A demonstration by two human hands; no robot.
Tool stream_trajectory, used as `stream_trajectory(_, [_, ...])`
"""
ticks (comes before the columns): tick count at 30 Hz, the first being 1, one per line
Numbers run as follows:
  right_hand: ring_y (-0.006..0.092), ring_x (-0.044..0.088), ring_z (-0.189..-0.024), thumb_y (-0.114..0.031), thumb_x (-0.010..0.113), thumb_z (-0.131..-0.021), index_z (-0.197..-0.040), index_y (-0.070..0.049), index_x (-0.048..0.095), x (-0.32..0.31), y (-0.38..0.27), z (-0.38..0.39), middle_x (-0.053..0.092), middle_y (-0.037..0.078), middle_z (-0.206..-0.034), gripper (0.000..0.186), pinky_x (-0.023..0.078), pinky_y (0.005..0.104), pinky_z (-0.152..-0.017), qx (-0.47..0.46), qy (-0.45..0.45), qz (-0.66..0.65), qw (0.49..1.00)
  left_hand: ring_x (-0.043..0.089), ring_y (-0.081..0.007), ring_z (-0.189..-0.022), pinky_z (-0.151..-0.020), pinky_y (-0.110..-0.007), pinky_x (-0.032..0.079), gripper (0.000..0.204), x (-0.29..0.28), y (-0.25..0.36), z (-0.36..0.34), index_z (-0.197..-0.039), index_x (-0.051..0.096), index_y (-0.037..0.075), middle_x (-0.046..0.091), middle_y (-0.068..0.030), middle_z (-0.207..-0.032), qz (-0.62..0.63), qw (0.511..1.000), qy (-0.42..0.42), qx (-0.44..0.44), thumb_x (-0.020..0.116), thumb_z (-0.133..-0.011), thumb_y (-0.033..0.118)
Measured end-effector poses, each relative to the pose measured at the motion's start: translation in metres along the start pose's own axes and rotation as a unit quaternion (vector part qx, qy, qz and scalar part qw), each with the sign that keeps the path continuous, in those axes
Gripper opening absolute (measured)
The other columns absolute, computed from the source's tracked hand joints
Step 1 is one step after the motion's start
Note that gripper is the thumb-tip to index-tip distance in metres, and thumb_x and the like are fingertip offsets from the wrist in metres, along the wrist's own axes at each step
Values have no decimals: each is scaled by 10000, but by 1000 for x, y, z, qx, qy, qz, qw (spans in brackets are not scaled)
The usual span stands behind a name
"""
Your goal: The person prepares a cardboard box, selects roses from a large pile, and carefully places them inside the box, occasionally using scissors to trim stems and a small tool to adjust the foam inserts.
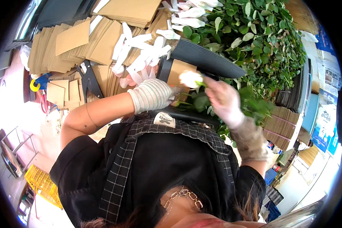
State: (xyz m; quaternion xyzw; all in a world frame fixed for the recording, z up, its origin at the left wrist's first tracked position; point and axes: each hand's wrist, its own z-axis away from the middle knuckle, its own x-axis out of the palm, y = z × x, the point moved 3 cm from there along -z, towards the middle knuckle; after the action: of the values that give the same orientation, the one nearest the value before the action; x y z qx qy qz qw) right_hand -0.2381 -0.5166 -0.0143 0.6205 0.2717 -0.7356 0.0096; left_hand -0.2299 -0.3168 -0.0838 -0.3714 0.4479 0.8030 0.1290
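Note:
My right hand point(226, 102), in a pale glove with a brown sleeve over the forearm, is slightly blurred. Its fingers close on the stem of a white rose point(190, 79) just behind the bloom. Beside it on the left, my left hand point(151, 95) wears a striped knit glove with its fingers curled together; what they hold is hidden. Between and beyond the hands lies a piece of brown cardboard point(181, 72) next to a black ribbed curved panel point(211, 59). Green leaves point(201, 102) show below the rose, partly behind my right hand.
Brown cardboard sheets point(74, 40) cover the far left, with white sleeve-like wraps point(140, 49) heaped on them. A black angled tool point(91, 79) lies there. Leafy rose stems point(254, 38) pile up at the far right. Bundled cardboard point(281, 127) stands right; a yellow crate point(43, 184) sits lower left.

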Motion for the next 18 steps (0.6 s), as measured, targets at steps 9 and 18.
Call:
stream_trajectory(9, [281,550,-765,-132,595,-781,-1087,-147,579,76,25,-12,557,60,-793,307,438,407,-664,-116,45,11,992,645,-294,-739,-665,-407,507,550,7,-3,4,-1329,418,183,642,-121,-822,75,997,-29,-19,587,-824,324])
stream_trajectory(18, [249,560,-748,-204,595,-797,-988,-118,617,72,16,-15,570,45,-775,210,440,396,-618,-133,-15,66,989,592,-344,-882,-823,-431,460,469,-17,-60,59,-1128,604,110,604,-166,-987,-65,976,149,-144,672,-719,328])
